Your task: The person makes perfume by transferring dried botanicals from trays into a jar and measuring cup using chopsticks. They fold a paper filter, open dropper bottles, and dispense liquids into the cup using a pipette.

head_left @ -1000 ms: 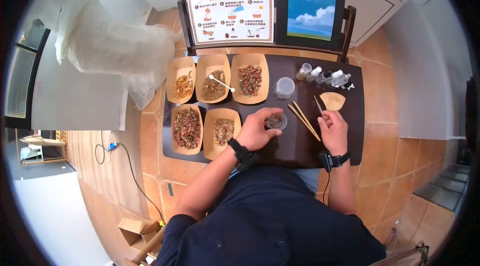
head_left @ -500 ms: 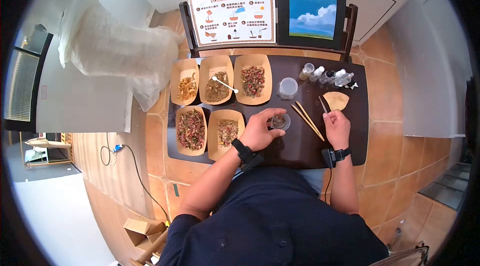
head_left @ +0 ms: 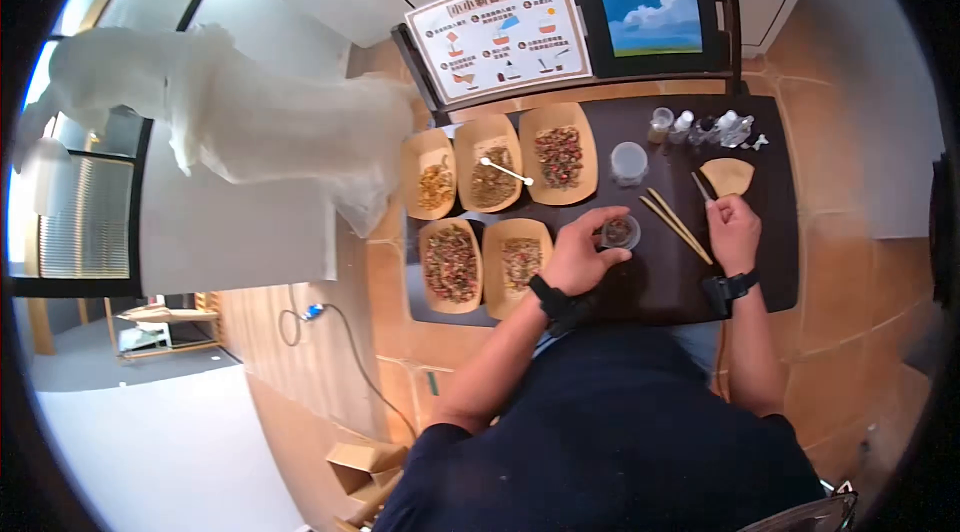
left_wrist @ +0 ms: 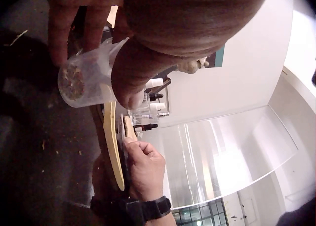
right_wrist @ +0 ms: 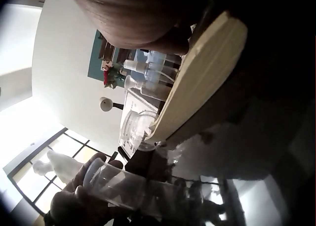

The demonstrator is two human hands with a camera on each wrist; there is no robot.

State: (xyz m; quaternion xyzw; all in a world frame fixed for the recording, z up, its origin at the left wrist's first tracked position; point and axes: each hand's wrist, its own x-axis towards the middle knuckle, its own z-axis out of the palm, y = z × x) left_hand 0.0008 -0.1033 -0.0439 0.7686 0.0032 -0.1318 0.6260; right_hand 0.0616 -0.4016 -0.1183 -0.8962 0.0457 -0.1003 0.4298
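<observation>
My left hand (head_left: pixel 583 254) curls its thumb and fingers round a small clear plastic cup (left_wrist: pixel 86 82) on the dark table. Dried, reddish-brown plant bits (left_wrist: pixel 74 82) lie at the bottom of the cup. My right hand (head_left: pixel 735 232) rests at the right side of the table. Between its thumb and fingers it pinches a slender grey stick-like tool (head_left: pixel 702 187), pointing up and left. Wooden tongs (head_left: pixel 677 225) lie between the two hands. Just beyond the right hand is a tan folded paper filter (head_left: pixel 728 175).
Several paper trays of dried plants stand at the left, including one with red bits (head_left: pixel 558 157); a white spoon (head_left: pixel 505 171) lies across another. A clear lidded cup (head_left: pixel 629 163) and small bottles (head_left: pixel 682 126) stand at the back. An instruction sheet (head_left: pixel 500 37) leans behind.
The head view has turned, so the table appears farther right and slightly tilted. Both hands keep nearly the same places on the table, left at the cup, right with the grey tool.
</observation>
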